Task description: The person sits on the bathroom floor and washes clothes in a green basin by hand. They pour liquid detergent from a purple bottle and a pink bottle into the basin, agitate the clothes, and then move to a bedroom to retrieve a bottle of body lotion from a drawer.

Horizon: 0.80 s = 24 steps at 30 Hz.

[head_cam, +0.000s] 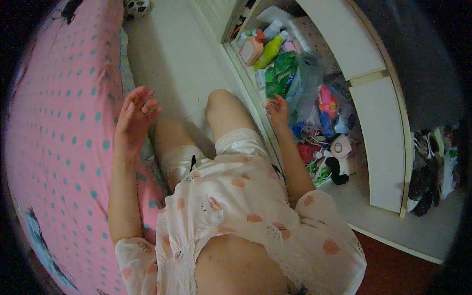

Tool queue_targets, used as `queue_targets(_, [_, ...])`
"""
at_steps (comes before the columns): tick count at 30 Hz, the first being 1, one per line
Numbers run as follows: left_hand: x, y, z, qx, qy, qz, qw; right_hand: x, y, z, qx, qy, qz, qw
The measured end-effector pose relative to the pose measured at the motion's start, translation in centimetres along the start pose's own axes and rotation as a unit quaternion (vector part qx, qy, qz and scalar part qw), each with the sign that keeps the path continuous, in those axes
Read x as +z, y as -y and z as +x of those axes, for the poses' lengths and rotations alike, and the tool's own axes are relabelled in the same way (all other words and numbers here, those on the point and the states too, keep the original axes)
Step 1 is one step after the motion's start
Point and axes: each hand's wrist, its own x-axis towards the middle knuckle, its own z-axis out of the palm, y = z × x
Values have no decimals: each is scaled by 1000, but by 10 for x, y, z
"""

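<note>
My left hand [137,118] is raised beside the edge of a bed with a pink dotted sheet [73,121], its fingers loosely curled and apart, with nothing in them. On the other side, my right hand [278,110] hovers near the rim of an open cabinet compartment, fingers bent and holding nothing. Close to it in the view lie a green plastic package [282,73] and a clear plastic bag [308,84]. Further up in the compartment are a yellow-green bottle [269,53] and a peach-coloured bottle with a red cap [252,51].
Lower in the cabinet lie a pink and orange item [327,101], white cables [317,140], a pale pink device [340,146] and a black item [335,171]. White cabinet panels [378,140] stand at the right. A black-and-white patterned object [138,8] is on the floor at the top.
</note>
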Motion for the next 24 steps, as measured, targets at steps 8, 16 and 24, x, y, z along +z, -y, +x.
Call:
queue_targets(8, [-11,1,0,-11,-30,-9,999,47,-14,14,76,82,39,993])
queue_targets(16, [11,6,25,-58,-74,66,993,68,-34,97,-10,100,-47,994])
queue_targets(24, [29,0,120,-106,-99,104,984,84,72,282,-205,20,-530,822])
